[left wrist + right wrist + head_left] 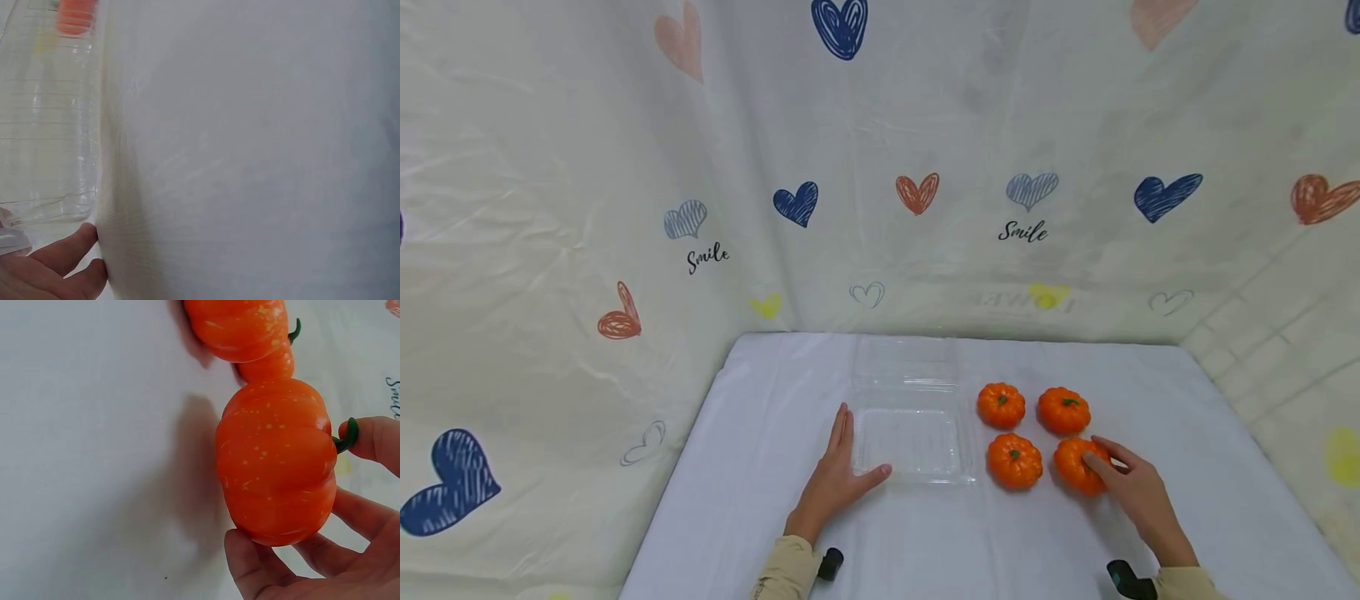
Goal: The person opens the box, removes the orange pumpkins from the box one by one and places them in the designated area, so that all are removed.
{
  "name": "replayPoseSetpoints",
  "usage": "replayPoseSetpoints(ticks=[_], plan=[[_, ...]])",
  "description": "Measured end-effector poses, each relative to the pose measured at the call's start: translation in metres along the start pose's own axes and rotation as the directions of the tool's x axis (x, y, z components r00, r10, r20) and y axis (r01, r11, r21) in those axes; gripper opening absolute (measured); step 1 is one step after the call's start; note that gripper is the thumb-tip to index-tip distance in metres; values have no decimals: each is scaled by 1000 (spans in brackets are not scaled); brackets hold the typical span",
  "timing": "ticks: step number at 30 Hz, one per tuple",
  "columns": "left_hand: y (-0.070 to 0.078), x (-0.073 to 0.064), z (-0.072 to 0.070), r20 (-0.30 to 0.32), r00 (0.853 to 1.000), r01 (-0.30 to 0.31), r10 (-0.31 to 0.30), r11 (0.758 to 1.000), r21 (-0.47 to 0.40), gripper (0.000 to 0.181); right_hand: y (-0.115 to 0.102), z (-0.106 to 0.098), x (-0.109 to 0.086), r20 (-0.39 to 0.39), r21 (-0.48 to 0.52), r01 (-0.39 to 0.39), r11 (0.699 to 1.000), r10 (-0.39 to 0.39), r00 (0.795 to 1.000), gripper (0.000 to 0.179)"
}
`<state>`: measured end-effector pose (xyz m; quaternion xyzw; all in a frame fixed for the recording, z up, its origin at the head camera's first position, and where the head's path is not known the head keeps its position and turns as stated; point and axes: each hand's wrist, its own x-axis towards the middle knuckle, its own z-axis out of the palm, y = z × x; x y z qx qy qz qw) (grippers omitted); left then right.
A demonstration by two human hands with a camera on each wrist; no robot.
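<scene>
A clear plastic clamshell box (910,442) lies with its lid folded back on the white-covered table. My left hand (835,479) is at the box's left front corner, fingers straight along its side and thumb stretched toward the front edge. In the left wrist view, fingers (65,250) show right by the box's edge. At the right, my right hand (1138,496) grips a small orange pumpkin (1071,468). The right wrist view shows the thumb at the green stem (347,436) and fingers curled around the side and underside of the same pumpkin (275,462).
Three more orange pumpkins stand between the box and my right hand: a back left one (1001,406), a back right one (1063,410) and a front left one (1015,461). A white curtain (865,125) printed with hearts hangs behind the table (925,542).
</scene>
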<state>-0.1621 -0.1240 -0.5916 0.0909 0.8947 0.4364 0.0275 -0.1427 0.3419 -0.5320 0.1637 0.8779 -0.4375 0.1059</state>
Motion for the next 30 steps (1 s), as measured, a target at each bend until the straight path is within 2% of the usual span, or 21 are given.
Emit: replayPoseSetpoints(ticks=[14,17,22,30], plan=[[-2,1,2,10,1000,-1,1,1000,-6,121,7,8,6,29,-87,-34,996,36,999,85],[-3,0,2,8,1000,-5,5,1000,-6,121,8,9,6,33,-88,-31,996,34,999,87],[-1,-3,1,0,1000,1,-1,1000,-7,118,7,10,3,19,-80,6,997,-4,1000,78],[3,0,-6,-97,995,-18,14,999,-41,115,-6,4,8,-50,-101,64,993,-69,996,74]])
